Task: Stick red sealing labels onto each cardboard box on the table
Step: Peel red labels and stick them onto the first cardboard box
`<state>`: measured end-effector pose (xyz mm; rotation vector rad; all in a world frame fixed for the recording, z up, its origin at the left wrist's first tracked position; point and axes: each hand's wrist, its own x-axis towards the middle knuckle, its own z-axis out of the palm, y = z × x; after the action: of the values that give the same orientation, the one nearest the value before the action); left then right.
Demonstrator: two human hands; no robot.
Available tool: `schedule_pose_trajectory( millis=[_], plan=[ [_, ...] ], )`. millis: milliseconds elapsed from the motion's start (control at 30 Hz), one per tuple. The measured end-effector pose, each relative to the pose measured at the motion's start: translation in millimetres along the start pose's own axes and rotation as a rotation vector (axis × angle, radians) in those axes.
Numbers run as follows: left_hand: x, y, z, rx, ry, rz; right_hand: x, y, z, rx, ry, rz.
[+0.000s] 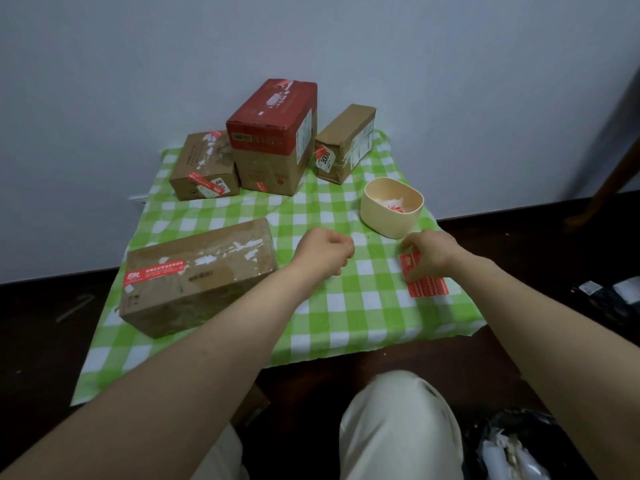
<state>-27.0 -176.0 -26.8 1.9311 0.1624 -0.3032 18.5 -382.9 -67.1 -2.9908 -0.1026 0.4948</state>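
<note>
A long cardboard box [201, 275] lies at the near left of the table [346, 306] with a red label [154, 271] across its top. At the back stand a small box [204, 168], a tall red-topped box [273, 140] and a narrow box [346, 143], each showing red labels. My left hand [323, 252] hovers curled into a fist beside the long box and holds nothing. My right hand [427, 252] rests its fingers on a sheet of red labels [426, 280] lying on the green checked cloth; whether it pinches the sheet is unclear.
A cream tub [393, 206] holding paper scraps stands just behind my right hand. A wall rises close behind the boxes. My knee [398, 410] is below the table's front edge, and a bag of waste [512, 445] lies on the dark floor at the right.
</note>
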Motion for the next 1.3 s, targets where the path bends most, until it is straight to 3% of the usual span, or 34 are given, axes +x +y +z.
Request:
schedule_pose_trajectory(
  millis=[67,233,333,533,833,1300],
  plan=[
    [-2.8,-0.6,-1.3,-0.007,-0.003,0.006,-1.3,1.2,0.6,0.060,0.008,0.005],
    [-14.5,2.4,-5.8,-0.085,-0.005,-0.011,-25.7,-20.1,-21.0,0.617,0.030,-0.139],
    [-22.9,6.3,-10.6,-0.203,-0.021,-0.036,-45.2,-45.0,-37.0,0.890,-0.052,-0.251],
    [-44.1,14.2,-31.6,-0.366,-0.043,-0.043,-67.8,-84.2,-47.0,1.116,0.025,-0.355],
    [-60.0,8.1,-68.6,-0.474,-0.014,-0.048,-83.5,-115.8,-56.4,0.933,0.057,-0.331],
    [-78.6,-8.1,-109.4,-0.327,0.072,0.050,-96.6,-171.9,-64.9,0.761,0.075,-0.385]
  ],
)
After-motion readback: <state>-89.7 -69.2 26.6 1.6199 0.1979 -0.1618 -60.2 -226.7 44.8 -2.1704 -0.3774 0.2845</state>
